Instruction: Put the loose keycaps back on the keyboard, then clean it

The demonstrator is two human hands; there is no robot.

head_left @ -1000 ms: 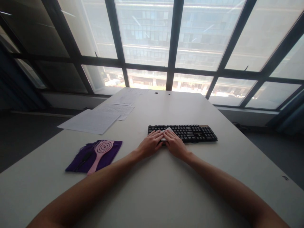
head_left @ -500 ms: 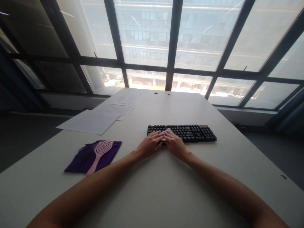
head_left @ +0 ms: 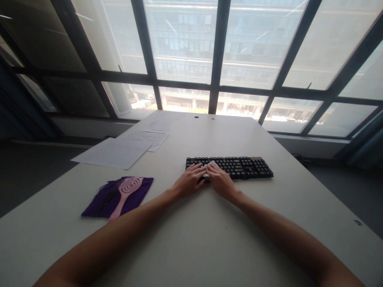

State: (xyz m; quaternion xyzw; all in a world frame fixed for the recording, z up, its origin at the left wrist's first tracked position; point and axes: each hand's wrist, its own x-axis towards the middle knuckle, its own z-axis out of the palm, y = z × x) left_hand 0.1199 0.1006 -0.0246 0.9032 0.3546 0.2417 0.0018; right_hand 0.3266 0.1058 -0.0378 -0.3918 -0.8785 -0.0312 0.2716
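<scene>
A black keyboard [head_left: 248, 166] lies on the white table in front of me. My left hand [head_left: 188, 181] rests on the keyboard's left end, its fingers stretched out over the keys. Beside it, my right hand [head_left: 222, 182] presses a crumpled white tissue [head_left: 212, 163] onto the keys. Part of the tissue shows between the two hands and beyond the right fingertips; the rest is hidden under the fingers. The fingertips of both hands almost meet at the tissue.
On the left, a pink hairbrush [head_left: 127, 191] and a thin dark item [head_left: 104, 203] lie on a purple cloth pouch [head_left: 140, 195]. Several printed paper sheets [head_left: 112, 153] spread along the table's left edge. Large windows [head_left: 182, 44] stand beyond the white table [head_left: 221, 239].
Both hands stay at almost the same spot, with only a very slight shift of the fingers on the tissue and keyboard. Everything else is unchanged.
</scene>
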